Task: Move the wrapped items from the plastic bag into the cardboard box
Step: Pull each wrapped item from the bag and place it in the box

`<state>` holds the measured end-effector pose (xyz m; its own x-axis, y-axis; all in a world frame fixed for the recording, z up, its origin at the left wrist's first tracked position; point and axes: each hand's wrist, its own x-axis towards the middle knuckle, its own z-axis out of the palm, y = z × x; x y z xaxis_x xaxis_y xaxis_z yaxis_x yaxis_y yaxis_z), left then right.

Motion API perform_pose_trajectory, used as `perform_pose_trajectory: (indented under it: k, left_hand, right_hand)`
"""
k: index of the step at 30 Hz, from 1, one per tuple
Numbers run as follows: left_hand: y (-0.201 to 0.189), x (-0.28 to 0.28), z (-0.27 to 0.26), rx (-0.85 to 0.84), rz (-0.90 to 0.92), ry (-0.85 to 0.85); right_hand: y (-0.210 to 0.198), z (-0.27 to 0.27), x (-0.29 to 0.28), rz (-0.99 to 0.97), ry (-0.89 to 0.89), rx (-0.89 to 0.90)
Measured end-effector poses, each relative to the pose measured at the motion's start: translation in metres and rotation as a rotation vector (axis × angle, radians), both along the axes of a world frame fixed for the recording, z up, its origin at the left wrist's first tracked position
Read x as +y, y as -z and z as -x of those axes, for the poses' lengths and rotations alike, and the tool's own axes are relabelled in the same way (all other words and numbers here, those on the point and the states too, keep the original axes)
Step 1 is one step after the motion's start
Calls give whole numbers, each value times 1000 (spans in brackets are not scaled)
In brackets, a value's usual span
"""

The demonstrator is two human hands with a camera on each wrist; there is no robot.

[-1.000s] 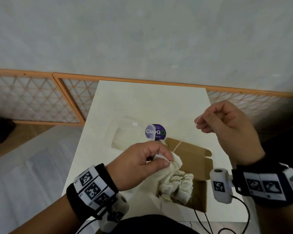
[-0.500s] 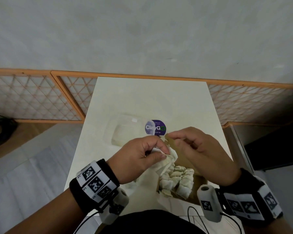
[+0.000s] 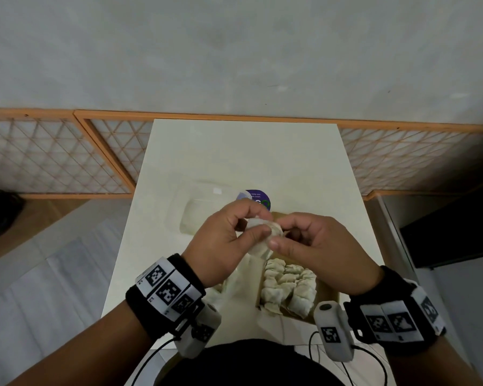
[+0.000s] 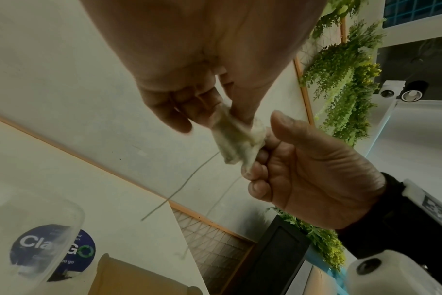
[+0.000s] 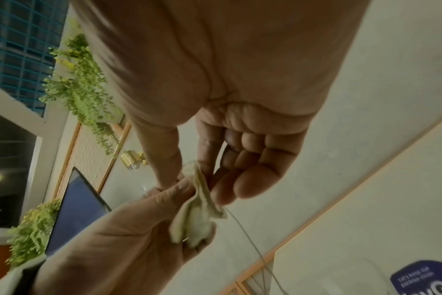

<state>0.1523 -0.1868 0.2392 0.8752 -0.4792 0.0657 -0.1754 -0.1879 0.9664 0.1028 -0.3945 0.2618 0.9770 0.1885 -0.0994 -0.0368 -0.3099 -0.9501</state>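
Observation:
Both hands hold one pale wrapped item [image 3: 257, 246] in the air above the cardboard box [image 3: 329, 299]. My left hand [image 3: 253, 225] pinches its upper end between thumb and fingers. My right hand [image 3: 278, 234] pinches its right side. The left wrist view shows the wrapped item [image 4: 236, 139] crumpled between the two hands, with a thin string [image 4: 184, 183] hanging from it. In the right wrist view the wrapped item [image 5: 197, 215] is also pinched from both sides. Several wrapped items [image 3: 287, 288] lie in the open box. The thin plastic bag [image 3: 234, 285] lies crumpled under my left wrist.
A clear plastic container [image 3: 195, 215] stands on the white table [image 3: 248, 151] left of the box, beside a round purple sticker [image 3: 258, 199]. Orange-framed lattice panels [image 3: 53, 157] run behind the table. Wrist camera cables [image 3: 315, 349] hang at the near edge.
My right hand came down from the upper right, where it held the string, and now pinches the wrapped item with the left hand. The item has risen slightly.

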Motion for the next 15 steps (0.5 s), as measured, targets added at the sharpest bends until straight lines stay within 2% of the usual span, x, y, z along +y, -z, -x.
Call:
perform_pose_trajectory:
  k: [6,11,15]
  left_hand:
    - [1,-18,-2,10,31,-1]
    - [14,-30,0,150,116,116]
    - [40,-20,-1,151,-110,135]
  right_hand:
    - [4,5,-8,-8,35,5]
    - [12,20,-30,164,47,-11]
    - [39,43,-59,445,36,17]
